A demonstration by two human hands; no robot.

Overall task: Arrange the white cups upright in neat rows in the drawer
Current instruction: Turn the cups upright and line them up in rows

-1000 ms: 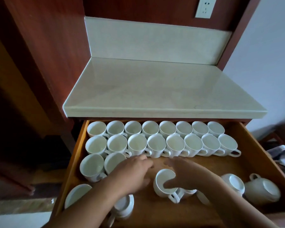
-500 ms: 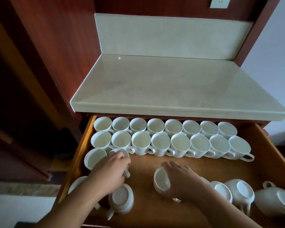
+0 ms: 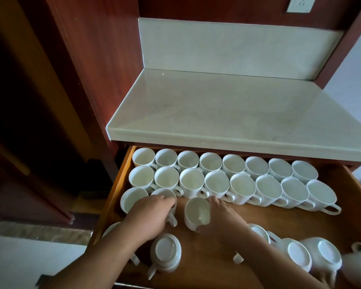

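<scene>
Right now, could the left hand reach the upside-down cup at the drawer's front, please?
Probably yes: the upside-down cup sits right by the left hand, nothing between, though that hand must first release the third-row cup it holds.

left hand: palm down, fingers curled over the far rim of a cup, gripping it from above.
left forearm: bare, enters at the lower left edge and slants up and to the right.
right hand: grips a tilted cup from its right side, fingers round the far wall, thumb at the near rim.
right forearm: bare, enters at the lower right and slants up and to the left.
spacing: the two hands are near each other but apart.
</scene>
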